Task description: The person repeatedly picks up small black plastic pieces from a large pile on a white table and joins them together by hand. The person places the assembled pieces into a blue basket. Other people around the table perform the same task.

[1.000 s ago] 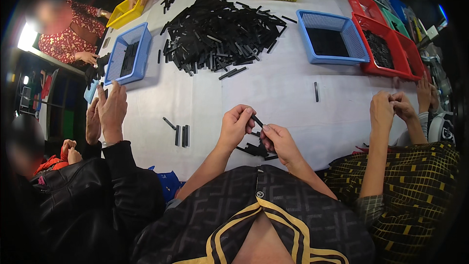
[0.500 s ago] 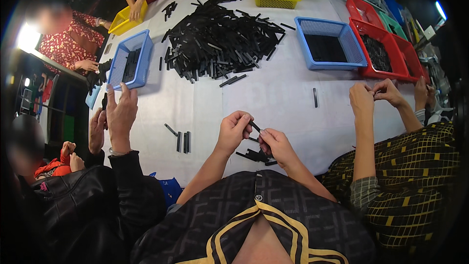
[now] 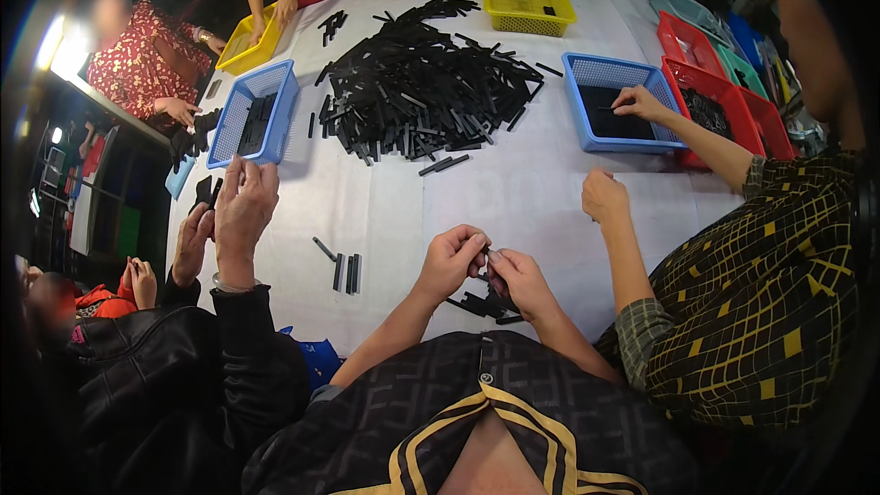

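Observation:
My left hand (image 3: 452, 261) and my right hand (image 3: 524, 282) meet over the near middle of the table, fingertips pinched together. Between them is a short black strip, mostly covered by the fingers. Just under my right hand lies a small heap of black strips (image 3: 478, 305), partly hidden by it. Left of my hands, several loose strips (image 3: 354, 273) lie side by side, with one slanting near them. A large pile of black strips (image 3: 422, 82) spreads over the far middle of the white table (image 3: 394, 206).
Blue baskets with black strips stand at left (image 3: 287, 101) and right (image 3: 575, 96). Yellow baskets (image 3: 527, 26) are at the far side, red bins (image 3: 701, 78) at far right. Co-workers' hands work close on both sides, one (image 3: 642, 104) over the right blue basket.
My hands have drawn together, and the strip shows less between them. The right co-worker has leaned in, one hand now over the blue basket. The lone strip at right no longer shows.

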Demonstrator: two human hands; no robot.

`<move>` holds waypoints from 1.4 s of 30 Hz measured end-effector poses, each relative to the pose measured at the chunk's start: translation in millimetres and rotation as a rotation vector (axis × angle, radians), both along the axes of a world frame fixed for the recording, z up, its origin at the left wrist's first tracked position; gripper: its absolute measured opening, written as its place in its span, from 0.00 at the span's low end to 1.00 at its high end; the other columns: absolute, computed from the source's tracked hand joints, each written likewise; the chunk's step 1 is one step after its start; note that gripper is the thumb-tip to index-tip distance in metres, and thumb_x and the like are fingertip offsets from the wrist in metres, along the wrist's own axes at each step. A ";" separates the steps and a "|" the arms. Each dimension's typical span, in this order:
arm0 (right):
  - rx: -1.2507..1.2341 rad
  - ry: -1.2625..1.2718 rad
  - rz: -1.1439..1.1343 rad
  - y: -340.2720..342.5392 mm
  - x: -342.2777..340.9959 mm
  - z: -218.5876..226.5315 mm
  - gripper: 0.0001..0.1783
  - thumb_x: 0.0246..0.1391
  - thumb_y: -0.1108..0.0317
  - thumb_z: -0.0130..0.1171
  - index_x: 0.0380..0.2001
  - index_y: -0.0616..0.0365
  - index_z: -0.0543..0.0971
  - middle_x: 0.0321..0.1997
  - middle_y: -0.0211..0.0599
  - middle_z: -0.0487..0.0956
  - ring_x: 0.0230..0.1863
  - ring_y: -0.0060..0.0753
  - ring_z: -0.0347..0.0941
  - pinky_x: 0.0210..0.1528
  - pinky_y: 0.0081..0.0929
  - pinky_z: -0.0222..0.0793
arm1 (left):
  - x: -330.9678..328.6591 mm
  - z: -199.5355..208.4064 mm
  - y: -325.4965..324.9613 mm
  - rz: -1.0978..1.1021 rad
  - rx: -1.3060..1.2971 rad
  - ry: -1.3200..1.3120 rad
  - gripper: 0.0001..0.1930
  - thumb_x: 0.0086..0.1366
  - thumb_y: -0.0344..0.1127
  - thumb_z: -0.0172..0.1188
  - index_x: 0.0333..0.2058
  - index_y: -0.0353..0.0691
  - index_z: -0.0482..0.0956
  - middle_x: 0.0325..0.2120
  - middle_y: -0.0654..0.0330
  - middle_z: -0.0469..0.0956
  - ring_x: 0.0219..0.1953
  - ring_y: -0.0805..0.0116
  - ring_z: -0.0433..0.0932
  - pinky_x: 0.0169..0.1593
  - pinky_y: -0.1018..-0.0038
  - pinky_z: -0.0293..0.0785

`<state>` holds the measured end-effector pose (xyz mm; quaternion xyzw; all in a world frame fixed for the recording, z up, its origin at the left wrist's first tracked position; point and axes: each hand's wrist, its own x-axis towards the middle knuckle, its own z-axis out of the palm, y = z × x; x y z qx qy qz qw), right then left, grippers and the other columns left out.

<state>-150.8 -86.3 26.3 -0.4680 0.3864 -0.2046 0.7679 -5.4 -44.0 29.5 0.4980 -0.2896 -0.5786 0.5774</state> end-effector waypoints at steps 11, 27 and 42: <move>0.005 0.007 0.047 -1.3 -5.9 9.7 0.16 0.59 0.60 0.46 0.21 0.57 0.70 0.15 0.22 0.65 0.17 0.13 0.58 0.19 0.12 0.52 | 5.6 12.8 -2.8 0.050 0.065 -0.044 0.09 0.63 0.37 0.50 0.31 0.37 0.74 0.16 0.67 0.71 0.15 0.83 0.66 0.18 0.87 0.59; -0.012 0.018 0.029 -6.3 1.2 1.2 0.16 0.59 0.60 0.45 0.24 0.58 0.72 0.14 0.23 0.66 0.16 0.13 0.58 0.18 0.12 0.52 | 3.8 6.0 -4.1 0.011 0.051 -0.022 0.09 0.64 0.36 0.49 0.32 0.36 0.74 0.16 0.66 0.71 0.16 0.81 0.67 0.19 0.86 0.60; 0.159 -0.089 0.002 -11.4 -10.2 5.6 0.25 0.61 0.54 0.37 0.30 0.67 0.75 0.12 0.27 0.66 0.15 0.17 0.59 0.19 0.15 0.54 | 19.6 0.9 -5.8 0.093 0.034 0.024 0.10 0.64 0.35 0.48 0.32 0.35 0.74 0.17 0.64 0.72 0.16 0.81 0.68 0.18 0.86 0.59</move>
